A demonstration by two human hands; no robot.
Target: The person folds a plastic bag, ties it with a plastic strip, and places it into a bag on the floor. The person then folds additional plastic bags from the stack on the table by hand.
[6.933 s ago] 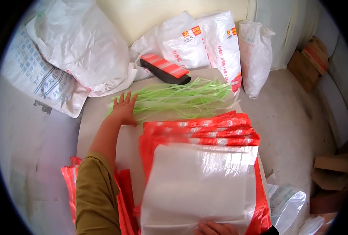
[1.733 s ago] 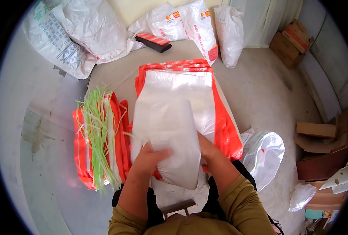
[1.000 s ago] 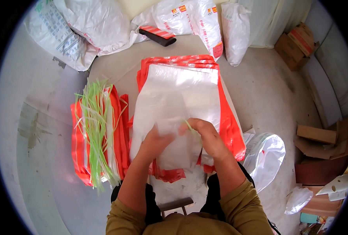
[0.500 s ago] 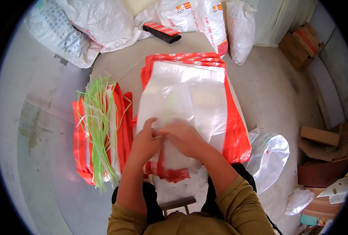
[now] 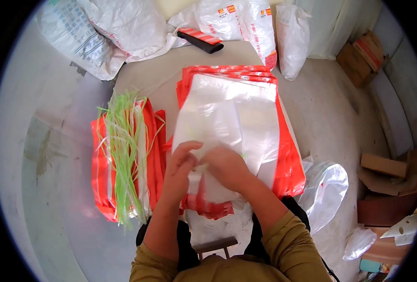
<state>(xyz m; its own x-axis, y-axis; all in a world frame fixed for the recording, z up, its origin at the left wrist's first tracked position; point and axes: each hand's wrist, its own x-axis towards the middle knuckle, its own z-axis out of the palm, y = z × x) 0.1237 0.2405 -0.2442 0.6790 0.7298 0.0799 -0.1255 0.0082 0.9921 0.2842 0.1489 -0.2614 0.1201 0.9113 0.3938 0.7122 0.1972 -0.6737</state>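
Observation:
A stack of clear plastic bags with red edges lies in front of me, its top sheet glossy and creased. My left hand is over the lower left part of the stack, index finger stretched out and thumb apart from it, with nothing visible between them. Close beside it, my right hand bends over the same sheet; motion blurs its fingers, and what they hold, if anything, is hidden. Left of the stack, light green plastic strips lie across a folded red and clear bundle.
White woven sacks line the back. A black roll-like object with a red-striped top sits on the grey tabletop. At right are a clear plastic bag and cardboard boxes. A stool edge shows between my legs.
The view has shifted slightly, so the scene sits a little farther right. Both hands stay over the lower stack; the gap between left index finger and thumb looks wider. The right hand remains blurred.

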